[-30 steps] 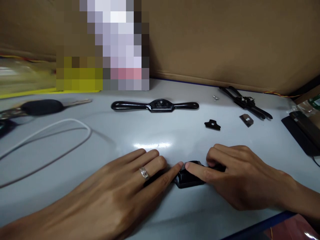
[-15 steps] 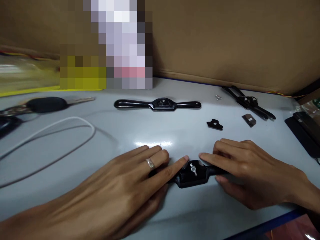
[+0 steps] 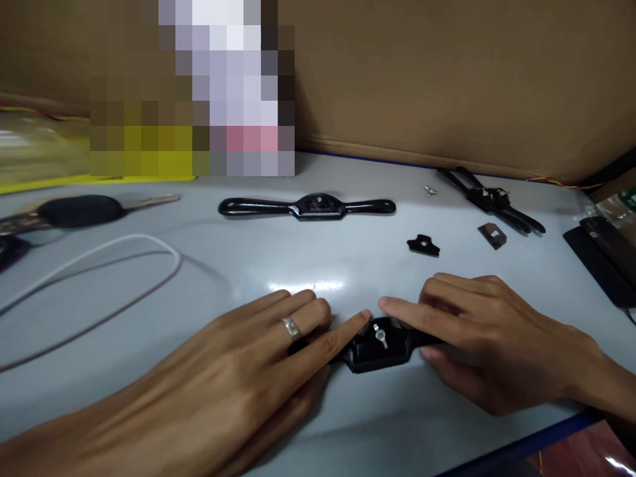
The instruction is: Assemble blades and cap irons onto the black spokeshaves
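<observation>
A black spokeshave [image 3: 380,354] with a silver wing screw [image 3: 381,336] at its middle lies low on the grey table. My left hand [image 3: 248,364], with a ring on one finger, is closed around its left handle, the index finger stretched along the body. Around the right handle my right hand [image 3: 477,338] is closed, its index finger reaching over the body's back edge. Beyond them rests a second spokeshave body [image 3: 319,207]. Right of it lie a black cap plate [image 3: 424,244], a metal blade [image 3: 492,235] and a small silver screw [image 3: 430,191].
More black spokeshaves [image 3: 489,199] lie together at the back right, by a cardboard wall [image 3: 447,86]. A black phone-like object [image 3: 601,265] is at the right edge. On the left are keys [image 3: 82,211] and a white cable [image 3: 149,236]. The upper left is pixelated.
My right index finger has slid slightly left over the spokeshave's back edge. The whole view has shifted a little; both hands keep their hold.
</observation>
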{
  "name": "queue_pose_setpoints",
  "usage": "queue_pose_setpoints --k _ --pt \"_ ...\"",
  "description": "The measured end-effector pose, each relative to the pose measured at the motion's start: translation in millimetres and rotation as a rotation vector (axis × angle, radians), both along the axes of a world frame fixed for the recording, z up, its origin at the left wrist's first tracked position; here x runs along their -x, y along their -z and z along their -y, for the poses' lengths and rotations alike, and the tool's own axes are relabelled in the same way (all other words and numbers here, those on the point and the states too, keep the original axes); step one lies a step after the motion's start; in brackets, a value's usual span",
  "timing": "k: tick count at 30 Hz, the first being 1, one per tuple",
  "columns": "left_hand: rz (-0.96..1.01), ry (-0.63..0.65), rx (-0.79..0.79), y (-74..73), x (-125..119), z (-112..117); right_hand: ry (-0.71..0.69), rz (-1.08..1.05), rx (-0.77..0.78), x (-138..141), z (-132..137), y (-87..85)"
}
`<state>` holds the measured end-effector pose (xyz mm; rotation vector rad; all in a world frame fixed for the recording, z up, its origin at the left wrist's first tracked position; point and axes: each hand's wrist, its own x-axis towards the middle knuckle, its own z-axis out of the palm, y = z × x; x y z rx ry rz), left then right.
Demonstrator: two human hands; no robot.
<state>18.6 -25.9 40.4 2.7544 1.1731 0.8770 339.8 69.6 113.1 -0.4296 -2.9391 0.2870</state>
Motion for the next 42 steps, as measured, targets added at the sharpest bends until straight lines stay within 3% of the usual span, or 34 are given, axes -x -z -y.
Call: queue_pose_setpoints --k 7,16,32,42 --pt "-0.101 0.02 -0.057 -10.5 -1.3 -3.9 -0.032 -0.066 -0.074 9.1 9.2 2.3" --pt "-0.064 -0.003 -0.117 -10.6 -6.6 -4.2 -0.016 -0.022 -0.13 9.0 6.9 11.5" --pt "-0.105 0.047 -0.129 -9.9 -7.4 -2.9 0.009 -0.158 -0.156 23.9 3.8 20.5" --pt "-0.089 0.054 -0.103 -10.2 -6.9 -5.1 -0.022 -0.19 -0.248 28.5 2.9 28.7"
